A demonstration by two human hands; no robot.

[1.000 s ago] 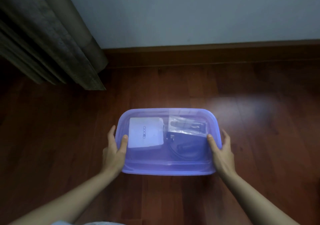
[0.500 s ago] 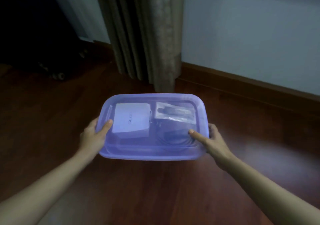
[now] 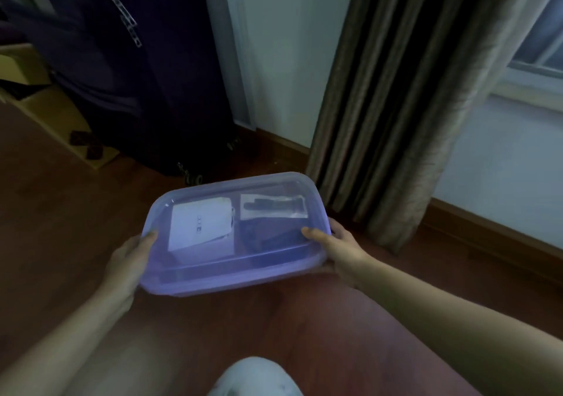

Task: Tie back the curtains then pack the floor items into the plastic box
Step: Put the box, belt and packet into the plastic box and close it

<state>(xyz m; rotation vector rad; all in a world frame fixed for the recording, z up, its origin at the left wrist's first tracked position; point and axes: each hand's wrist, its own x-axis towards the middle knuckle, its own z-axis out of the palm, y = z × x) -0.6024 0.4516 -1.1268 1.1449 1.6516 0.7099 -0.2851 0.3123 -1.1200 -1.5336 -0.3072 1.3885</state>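
A translucent purple plastic box [image 3: 231, 276] with its lid on is held up above the wooden floor. My left hand [image 3: 129, 261] grips its left end, thumb on the lid. My right hand [image 3: 341, 247] grips its right end, thumb on the lid. Through the lid I see a white carton [image 3: 199, 228] on the left and a clear packet with a dark item [image 3: 272, 206] on the right, over a dark cable-like thing. The grey-brown curtain [image 3: 405, 97] hangs in folds behind the box, down to the floor.
A dark wheeled suitcase [image 3: 146, 75] stands against the wall at the back left, beside a cardboard box [image 3: 48, 112]. A window [image 3: 545, 39] shows at the upper right. A brown skirting board runs along the wall. A pale knee [image 3: 256, 377] shows at the bottom.
The box has been lifted off the floor and carried left in both hands. The view has swung left, bringing the suitcase, cardboard box and window into sight.
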